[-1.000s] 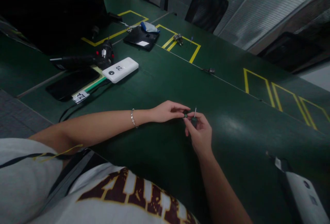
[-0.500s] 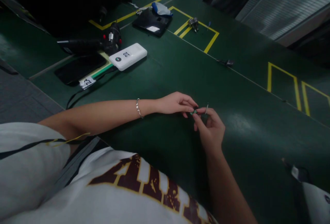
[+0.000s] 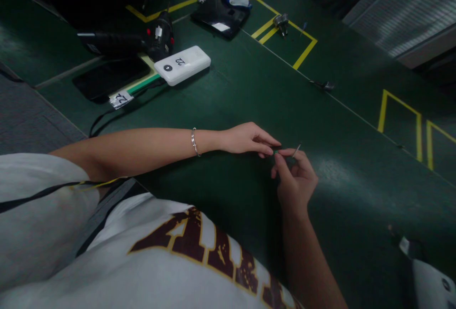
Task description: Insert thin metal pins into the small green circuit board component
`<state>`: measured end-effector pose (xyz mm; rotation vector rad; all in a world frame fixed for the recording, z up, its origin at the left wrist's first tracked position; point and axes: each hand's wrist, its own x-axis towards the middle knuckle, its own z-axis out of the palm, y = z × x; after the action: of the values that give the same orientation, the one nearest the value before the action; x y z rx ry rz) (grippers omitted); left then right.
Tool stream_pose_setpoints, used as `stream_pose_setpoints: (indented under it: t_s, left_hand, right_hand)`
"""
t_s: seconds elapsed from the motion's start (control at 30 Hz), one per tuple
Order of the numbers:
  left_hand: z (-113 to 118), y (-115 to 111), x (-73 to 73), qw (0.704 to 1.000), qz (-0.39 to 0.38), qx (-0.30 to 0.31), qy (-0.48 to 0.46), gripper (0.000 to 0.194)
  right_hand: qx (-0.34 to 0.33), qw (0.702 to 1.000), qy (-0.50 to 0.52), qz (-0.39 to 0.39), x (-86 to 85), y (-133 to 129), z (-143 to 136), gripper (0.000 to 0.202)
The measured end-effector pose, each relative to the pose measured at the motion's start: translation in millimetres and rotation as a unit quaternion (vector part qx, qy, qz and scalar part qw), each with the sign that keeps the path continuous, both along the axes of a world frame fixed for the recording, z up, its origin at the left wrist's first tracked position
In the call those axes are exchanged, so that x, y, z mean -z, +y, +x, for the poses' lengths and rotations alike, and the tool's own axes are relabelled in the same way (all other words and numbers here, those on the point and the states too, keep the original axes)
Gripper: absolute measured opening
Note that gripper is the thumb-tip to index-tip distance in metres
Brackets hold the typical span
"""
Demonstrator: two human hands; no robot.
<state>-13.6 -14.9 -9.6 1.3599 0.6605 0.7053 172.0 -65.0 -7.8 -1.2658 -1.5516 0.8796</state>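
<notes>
Where legible, "22" on power bank [image 3: 183,65]

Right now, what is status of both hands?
Left hand at small green part. Right hand pinching it, with thin metal shaft. White power bank beyond left forearm.

A tiny green piece [image 3: 275,152] is pinched near a tilted, slim metal shaft [image 3: 296,150]

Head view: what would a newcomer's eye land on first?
The white power bank marked 22, bright on the green table, upper left of centre. Then the left hand and right hand, meeting right of centre at a tiny green piece. Large maroon shirt lettering below.
</notes>
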Motion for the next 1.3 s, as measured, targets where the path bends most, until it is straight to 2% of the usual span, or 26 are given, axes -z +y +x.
stream_pose_setpoints:
  t_s: [0.23,0.5,0.73,0.97,1.3]
  left_hand:
    - [-3,1,-0.4,1.0,-0.006,0.002,-0.011,0.036]
    - [-7,1,5.5,0.993,0.111,-0.016,0.042,0.042]
    - [-7,-5,-0.5,0.997,0.071,-0.014,-0.006,0.041]
    - [-8,-3,4.2,0.998,0.029,-0.01,-0.06,0.041]
    - [-9,-2,5.5,0.992,-0.03,0.008,-0.126,0.049]
  right_hand:
    - [0.025,1.0,-0.013,0.011,1.6,-1,-5,0.01]
    - [0.032,0.999,0.034,-0.017,1.4,-2,-10,0.014]
    - [0.035,0.999,-0.021,0.023,3.7,-5,-13,0.013]
    - [0.031,0.989,-0.112,0.087,6.7,-5,-7,0.018]
    - [0.027,0.983,-0.139,0.118,3.0,-9,-10,0.027]
